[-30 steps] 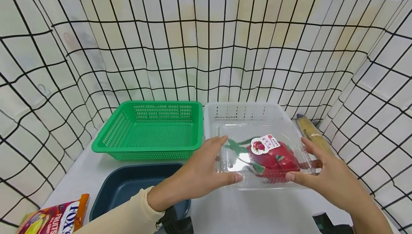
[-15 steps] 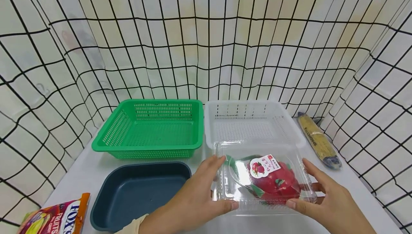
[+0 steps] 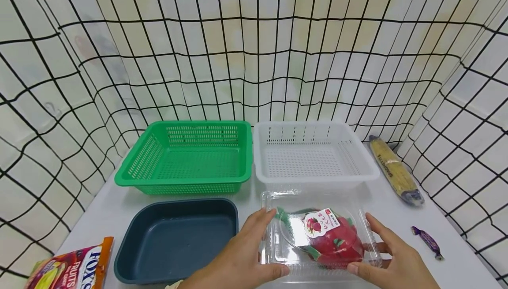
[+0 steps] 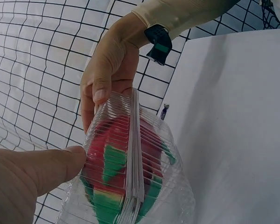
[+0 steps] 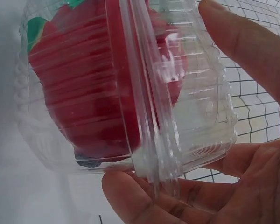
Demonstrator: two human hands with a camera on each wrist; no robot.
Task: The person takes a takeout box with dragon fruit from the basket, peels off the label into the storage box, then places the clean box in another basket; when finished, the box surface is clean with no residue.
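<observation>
A clear plastic clamshell box (image 3: 291, 227) with a round printed label on its lid is held between my two hands, in front of the white basket. Inside it lies a red dragon fruit (image 3: 337, 245) with green scales, tilted toward the right end. My left hand (image 3: 243, 254) grips the left end, thumb along the front. At the opposite end my right hand (image 3: 397, 258) grips the box, its thumb at the front corner and other fingers around the far side and underneath. The right wrist view shows the closed seam of the box (image 5: 151, 107) close up.
A green basket (image 3: 182, 182) and the white basket (image 3: 317, 178) stand side by side at the back. Nearer is a dark blue tray (image 3: 174, 275). A Fox's candy bag (image 3: 71, 266) lies at left; a spaghetti pack (image 3: 397, 174) and a purple wrapped candy (image 3: 427, 241) lie at right.
Both hands have drawn the box with the dragon fruit back toward me, from over the white basket to in front of it. The purple candy, previously hidden by the right hand, now shows.
</observation>
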